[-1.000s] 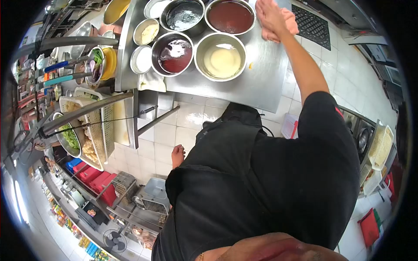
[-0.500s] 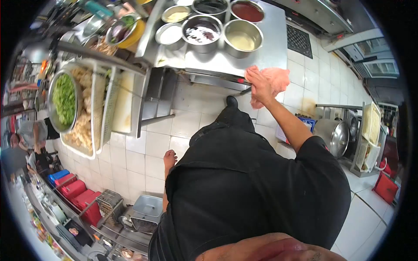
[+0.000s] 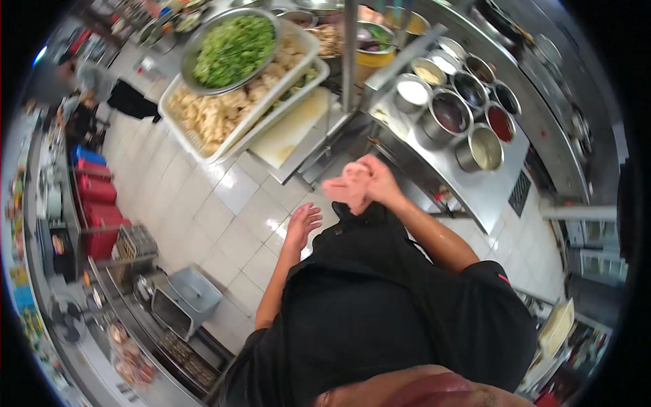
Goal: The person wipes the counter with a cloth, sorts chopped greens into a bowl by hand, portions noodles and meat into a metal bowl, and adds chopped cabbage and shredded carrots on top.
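My right hand [image 3: 381, 182] grips a crumpled pink cloth [image 3: 349, 190] in front of my body, above the tiled floor. My left hand [image 3: 303, 224] hangs a little lower to the left, holding nothing, its fingers apart. To the right of the cloth is a steel table [image 3: 468, 186] with several metal pots, among them one of pale liquid [image 3: 485, 152] and one of red sauce [image 3: 500, 125]. Ahead on the left, a steel bowl of chopped greens [image 3: 234, 51] rests on a white basket [image 3: 210, 156] of pale, knobbly pieces that look like ginger.
A white cutting board [image 3: 288, 136] lies beside the basket on a steel counter. At lower left are a grey plastic tub [image 3: 193, 292] and red bins [image 3: 102, 217]. Another person [image 3: 102, 85] stands at far left. Light floor tiles [image 3: 237, 261] run between the counters.
The pink cloth has come away from the steel table's edge, leftward in my right hand. My left hand has risen further into view. My view has turned toward the basket side.
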### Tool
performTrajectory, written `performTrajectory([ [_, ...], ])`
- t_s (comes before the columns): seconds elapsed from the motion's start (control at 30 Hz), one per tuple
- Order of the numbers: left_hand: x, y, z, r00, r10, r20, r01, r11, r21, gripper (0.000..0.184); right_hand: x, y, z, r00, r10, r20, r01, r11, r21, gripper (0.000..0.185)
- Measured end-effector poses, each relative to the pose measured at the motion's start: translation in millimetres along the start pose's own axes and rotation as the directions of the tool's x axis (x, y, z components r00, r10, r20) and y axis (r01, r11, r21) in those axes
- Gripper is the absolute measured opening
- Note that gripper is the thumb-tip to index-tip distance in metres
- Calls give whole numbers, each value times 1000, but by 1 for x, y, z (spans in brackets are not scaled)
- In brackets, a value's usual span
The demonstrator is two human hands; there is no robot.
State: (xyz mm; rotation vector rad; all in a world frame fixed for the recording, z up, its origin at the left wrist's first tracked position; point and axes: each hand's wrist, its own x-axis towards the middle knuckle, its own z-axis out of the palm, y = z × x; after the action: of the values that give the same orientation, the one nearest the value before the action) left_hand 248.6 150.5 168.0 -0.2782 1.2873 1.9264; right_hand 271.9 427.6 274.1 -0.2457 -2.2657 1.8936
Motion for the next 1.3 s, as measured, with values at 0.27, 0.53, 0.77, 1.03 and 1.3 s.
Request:
performTrajectory([
  [0.27, -25, 72, 8, 981, 175, -82, -192, 831, -522, 42, 73, -50, 141, 587, -320, 744, 642, 743, -187, 44],
  [0.53, -59, 82, -23, 895, 205, -395, -364, 848, -385, 34, 87, -4, 232, 328, 8, 945, 238, 967, -91, 45],
  [0.77, -66, 65, -117, 894, 138, -426, -216, 966, -140, 24, 98, -12, 303, 271, 262, 926, 218, 921, -324, 36],
  [1.03, -142, 59, -296, 575, 541, -614, -208, 823, 529, 42, 104, -4, 404, 539, 266, 799, 298, 827, -476, 35],
  [1.3, -236, 6, -481, 490, 319, -811, 63, 915, 398, 36, 114, 12, 476, 723, 265, 638, 70, 891, -449, 37],
])
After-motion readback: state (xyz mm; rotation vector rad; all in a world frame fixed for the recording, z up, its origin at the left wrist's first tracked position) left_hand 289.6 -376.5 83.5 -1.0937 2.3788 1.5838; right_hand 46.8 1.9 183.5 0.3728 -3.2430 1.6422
